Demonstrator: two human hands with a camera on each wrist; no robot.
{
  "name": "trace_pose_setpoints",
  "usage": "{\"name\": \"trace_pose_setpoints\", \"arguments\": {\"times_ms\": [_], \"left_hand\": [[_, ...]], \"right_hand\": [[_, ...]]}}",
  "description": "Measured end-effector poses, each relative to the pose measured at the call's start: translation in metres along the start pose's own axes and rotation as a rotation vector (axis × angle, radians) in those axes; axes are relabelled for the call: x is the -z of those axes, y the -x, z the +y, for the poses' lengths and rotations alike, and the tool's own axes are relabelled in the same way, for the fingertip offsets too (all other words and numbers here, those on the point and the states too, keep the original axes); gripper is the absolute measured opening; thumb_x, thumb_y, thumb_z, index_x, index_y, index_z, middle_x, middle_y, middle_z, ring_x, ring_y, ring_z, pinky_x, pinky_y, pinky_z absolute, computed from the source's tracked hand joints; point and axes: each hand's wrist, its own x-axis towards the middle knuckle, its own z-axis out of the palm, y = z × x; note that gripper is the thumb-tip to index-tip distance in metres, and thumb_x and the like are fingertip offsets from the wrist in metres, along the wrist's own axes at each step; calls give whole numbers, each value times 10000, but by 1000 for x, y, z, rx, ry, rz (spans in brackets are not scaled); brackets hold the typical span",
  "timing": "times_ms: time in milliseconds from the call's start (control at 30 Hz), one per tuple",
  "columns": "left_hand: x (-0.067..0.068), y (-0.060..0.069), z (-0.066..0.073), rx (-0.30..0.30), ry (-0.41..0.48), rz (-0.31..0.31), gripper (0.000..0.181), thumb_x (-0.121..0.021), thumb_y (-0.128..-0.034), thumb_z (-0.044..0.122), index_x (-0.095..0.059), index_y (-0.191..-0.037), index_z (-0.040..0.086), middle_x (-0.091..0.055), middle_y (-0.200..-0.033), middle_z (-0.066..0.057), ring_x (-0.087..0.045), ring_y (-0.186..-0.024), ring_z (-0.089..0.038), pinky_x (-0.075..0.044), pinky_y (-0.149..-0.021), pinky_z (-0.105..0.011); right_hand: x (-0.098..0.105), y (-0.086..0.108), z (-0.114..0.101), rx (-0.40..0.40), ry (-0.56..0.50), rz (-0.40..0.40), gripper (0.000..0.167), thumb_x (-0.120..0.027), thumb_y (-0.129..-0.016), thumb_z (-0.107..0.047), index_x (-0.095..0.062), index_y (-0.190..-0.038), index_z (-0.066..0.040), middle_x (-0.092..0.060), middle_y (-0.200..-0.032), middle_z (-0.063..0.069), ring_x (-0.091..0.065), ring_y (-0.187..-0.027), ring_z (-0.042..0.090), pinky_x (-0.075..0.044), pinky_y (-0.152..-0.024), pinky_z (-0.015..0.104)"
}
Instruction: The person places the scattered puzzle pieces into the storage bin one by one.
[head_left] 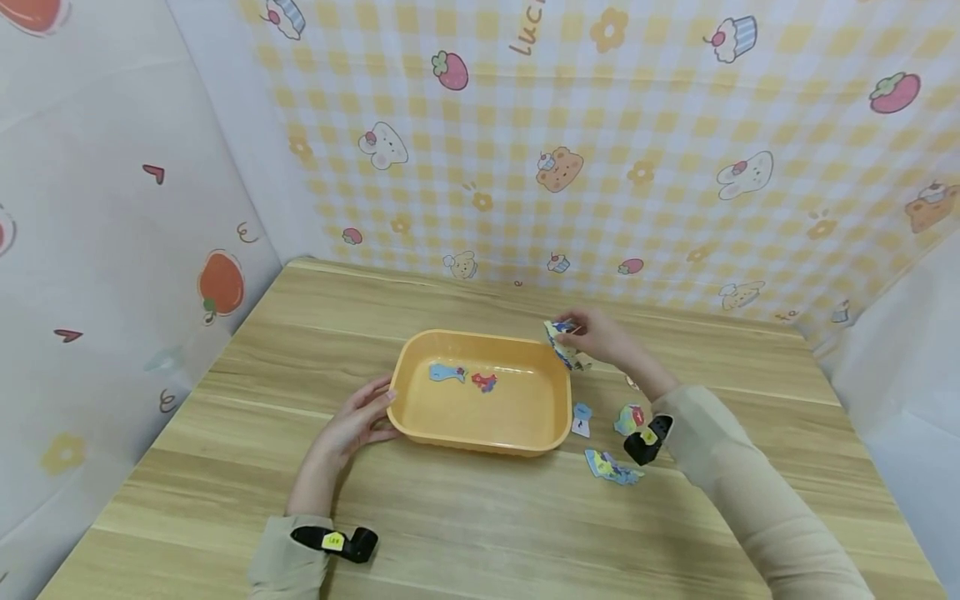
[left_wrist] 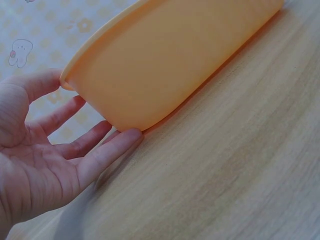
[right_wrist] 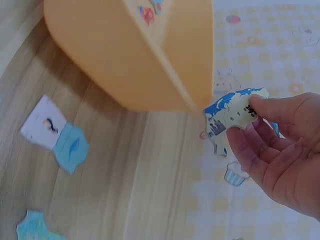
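Note:
My left hand (head_left: 360,421) touches the left end of a yellow plastic tray (head_left: 480,421); in the left wrist view its fingers (left_wrist: 107,152) lie fairly straight against the outer wall and rim. Above the tray's far right corner, my right hand (head_left: 598,337) pinches a flat printed cutout (right_wrist: 232,115), cream and blue with small dark marks, between thumb and fingers. Inside the tray lie a blue whale-shaped cutout (head_left: 446,373) and a small red and purple one (head_left: 484,382).
Right of the tray, on the wooden table (head_left: 465,533), lie a blue and white cutout (head_left: 581,419), a rounded one with red (head_left: 628,419) and a long yellow-and-blue one (head_left: 611,468). A patterned cloth (head_left: 487,167) hangs behind the table.

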Motion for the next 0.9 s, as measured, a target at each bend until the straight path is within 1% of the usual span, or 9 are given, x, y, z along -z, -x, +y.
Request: {"name": "trace_pose_setpoints", "arguments": {"times_ms": [100, 200, 333, 433, 567, 700, 833, 900], "left_hand": [[0, 0, -1, 0, 2, 0, 599, -465, -955, 266, -196, -1444, 49, -284, -1434, -244, -576, -1036, -137, -537, -848, -360], [0, -1, -1, -2, 2, -1, 600, -466, -954, 266, -198, -1443, 47, -287, -1433, -246, -578, -1034, -139, -537, -848, -362], [0, -1, -1, -7, -1, -3, 605, -468, -953, 273, -196, -1444, 46, -289, -1428, -252, -584, -1010, -123, -538, -845, -361], [0, -1, -2, -10, -4, -3, 609, -470, -952, 280, -197, -1444, 47, -292, -1425, -251, -588, -989, -107, -540, -841, -356], [0, -1, -2, -12, -7, -5, 605, -472, -951, 284, -204, -1442, 54, -297, -1423, -243, -591, -978, -96, -540, -839, -350], [1, -1, -3, -16, -6, -10, 601, -467, -953, 278, -201, -1441, 51, -291, -1429, -248, -587, -993, -101, -539, -841, -351], [2, -1, -2, -18, -5, -17, 600, -459, -957, 270, -191, -1443, 43, -277, -1436, -257, -583, -1015, -120, -537, -847, -357], [2, 0, -2, -20, -4, -22, 600, -455, -959, 266, -184, -1445, 43, -271, -1439, -258, -583, -1021, -130, -535, -852, -361]], "right_hand": [[-6, -3, -8, 8, -31, -8, 348, -558, -904, -116, -515, -1213, 39, -596, -1108, 246, -621, -903, 290, -563, -720, 319], [-13, -5, -14, 18, -34, -25, 326, -561, -902, -113, -534, -1194, 31, -610, -1061, 225, -618, -863, 256, -560, -698, 311], [-25, -7, -19, 44, 3, -59, 285, -564, -897, -102, -559, -1159, 11, -615, -1046, 197, -603, -856, 237, -544, -676, 287], [-36, -9, -19, 82, 50, -82, 249, -568, -891, -85, -575, -1121, 10, -622, -1031, 185, -601, -870, 241, -539, -696, 283], [-50, -10, -19, 114, 111, -101, 218, -582, -880, -67, -590, -1080, 20, -635, -1001, 168, -604, -887, 244, -540, -756, 304], [-61, -11, -21, 93, 179, -116, 213, -584, -877, -56, -595, -1077, 17, -641, -1008, 156, -604, -920, 247, -534, -768, 310], [-70, -13, -19, 68, 249, -121, 183, -579, -868, -13, -607, -1048, 4, -648, -994, 151, -609, -931, 255, -531, -758, 305], [-74, -14, -18, 55, 254, -131, 179, -571, -860, 23, -607, -1035, 6, -647, -998, 156, -609, -938, 264, -531, -765, 309]]}}
